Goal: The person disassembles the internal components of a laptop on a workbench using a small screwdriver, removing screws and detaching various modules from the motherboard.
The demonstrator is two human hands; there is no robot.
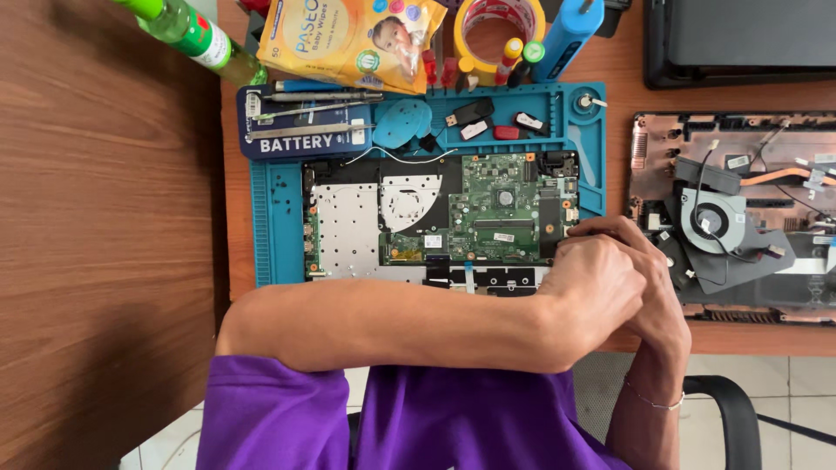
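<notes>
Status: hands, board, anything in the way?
Left hand and right hand together at the laptop board's right edge. Grip contents hidden. Left forearm crosses the front edge.

light: bright, even daylight | shadows: soft, faint | glare: slight on wood | focus: sharp throughout

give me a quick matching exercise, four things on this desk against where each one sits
Things:
1. green glass bottle
2. grey round cooling fan
3. roll of tape
4. green circuit board

Places:
A. on the blue work mat
B. top left corner
C. in the open laptop shell at right
D. top centre, beyond the mat

Pairs: 1-B, 2-C, 3-D, 4-A
</notes>
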